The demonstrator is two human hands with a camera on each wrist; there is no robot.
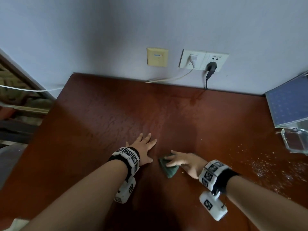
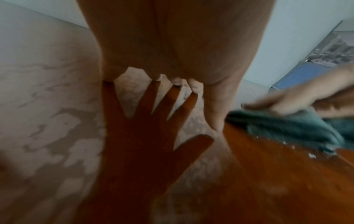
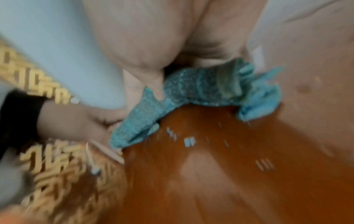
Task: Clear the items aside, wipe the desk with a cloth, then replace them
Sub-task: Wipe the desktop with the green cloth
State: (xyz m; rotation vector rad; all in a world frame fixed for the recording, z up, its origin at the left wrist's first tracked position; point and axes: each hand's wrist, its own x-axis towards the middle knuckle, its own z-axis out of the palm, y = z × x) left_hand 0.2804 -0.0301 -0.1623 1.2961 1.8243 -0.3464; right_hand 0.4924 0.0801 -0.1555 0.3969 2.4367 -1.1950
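A folded green cloth lies on the reddish-brown desk, near its front middle. My right hand presses flat on the cloth with straight fingers; the left wrist view shows these fingers lying on top of the cloth. In the blurred right wrist view the cloth bunches under the palm. Just left of the cloth, my left hand rests palm-down on the desk, fingers spread, holding nothing. Wet streaks sheen the desk's middle.
White crumbs are scattered over the desk's right side. A blue framed board leans at the far right, with a glass ashtray in front of it. Wall sockets with a black plug and a white cable sit behind the desk.
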